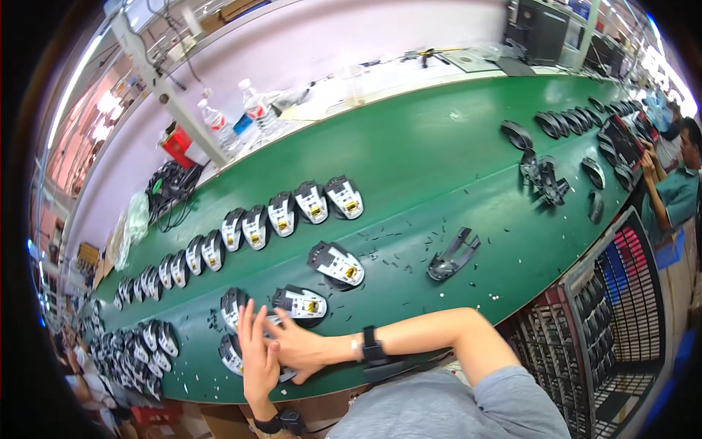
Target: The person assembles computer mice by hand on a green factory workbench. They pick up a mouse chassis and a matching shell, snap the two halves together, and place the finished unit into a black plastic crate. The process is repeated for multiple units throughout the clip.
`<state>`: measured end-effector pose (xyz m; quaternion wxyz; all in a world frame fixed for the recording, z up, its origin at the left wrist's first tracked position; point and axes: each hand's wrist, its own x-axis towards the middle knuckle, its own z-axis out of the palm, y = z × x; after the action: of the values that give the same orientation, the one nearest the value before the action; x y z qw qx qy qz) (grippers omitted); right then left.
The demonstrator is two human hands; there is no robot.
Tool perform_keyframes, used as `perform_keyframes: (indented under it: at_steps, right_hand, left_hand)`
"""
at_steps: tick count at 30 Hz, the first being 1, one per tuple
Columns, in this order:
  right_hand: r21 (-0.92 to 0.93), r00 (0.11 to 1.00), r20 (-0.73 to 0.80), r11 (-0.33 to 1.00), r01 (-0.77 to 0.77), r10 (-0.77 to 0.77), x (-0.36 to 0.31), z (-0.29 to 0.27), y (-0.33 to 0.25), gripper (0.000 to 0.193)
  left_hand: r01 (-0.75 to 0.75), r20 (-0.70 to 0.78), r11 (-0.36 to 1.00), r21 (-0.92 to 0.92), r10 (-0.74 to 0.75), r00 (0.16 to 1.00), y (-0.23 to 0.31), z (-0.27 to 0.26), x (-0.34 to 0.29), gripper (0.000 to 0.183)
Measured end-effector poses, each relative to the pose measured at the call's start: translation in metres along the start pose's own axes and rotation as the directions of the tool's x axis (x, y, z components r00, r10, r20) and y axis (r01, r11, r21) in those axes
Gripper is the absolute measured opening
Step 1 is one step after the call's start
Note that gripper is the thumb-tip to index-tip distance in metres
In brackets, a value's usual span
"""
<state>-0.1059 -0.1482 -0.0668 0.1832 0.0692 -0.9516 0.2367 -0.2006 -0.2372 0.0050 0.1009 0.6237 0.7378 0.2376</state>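
My left hand (257, 358) is held upright with its fingers stretched, in front of my right hand. My right hand (301, 347) reaches in from the right, palm down, its fingers partly hidden behind the left. Beneath and beside them lie black-and-white mouse-shaped housings: one (231, 354) left of my left hand, one (232, 306) just beyond its fingertips. Another housing (301, 301) sits beyond my right hand. Whatever is under my palms is mostly covered. Farther off rests one more housing (338, 265), and to its right a black shell part (453, 254).
A long row of housings (281, 214) runs along the green bench (417, 139); a cluster (139, 347) lies left. Small black scraps dot the surface. Black parts (542, 178) lie right, near a black crate (632, 278) and a co-worker (676, 190). Bottles (252, 106) stand behind.
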Motion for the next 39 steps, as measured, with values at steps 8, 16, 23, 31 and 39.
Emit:
perform_keyframes:
  at_steps: [8, 16, 23, 31, 39]
  right_hand:
    - [0.136, 0.993, -0.113, 0.990, -0.025, 0.041, 0.031, 0.060, 0.005, 0.092]
    - [0.063, 0.974, -0.162, 0.987, -0.150, 0.158, -0.102, -0.072, -0.013, 0.057]
    - [0.096, 0.158, -0.300, 0.194, -0.976, 0.941, -0.374, -0.287, -0.172, 0.032]
    - [-0.163, -0.596, -0.363, -0.678, -0.717, 0.717, -0.749, -0.227, -0.102, 0.062]
    - [0.057, -0.697, -0.435, -0.755, -0.653, 0.570, -0.811, -0.138, -0.042, 0.098]
  left_hand:
    - [0.117, -0.151, 0.986, 0.117, -0.098, 0.984, -0.008, 0.023, 0.000, 0.057]
    - [-0.086, -0.301, 0.996, 0.001, 0.082, 0.950, -0.031, 0.056, 0.009, 0.054]
    - [-0.140, -0.506, 0.935, 0.325, 0.297, 0.810, 0.025, 0.055, 0.009, 0.052]
    - [-0.577, 0.339, 0.790, -0.208, 0.612, 0.715, 0.184, 0.131, -0.002, 0.075]
    - [-0.643, 0.552, 0.765, 0.042, 0.519, 0.653, 0.195, 0.178, -0.006, 0.077]
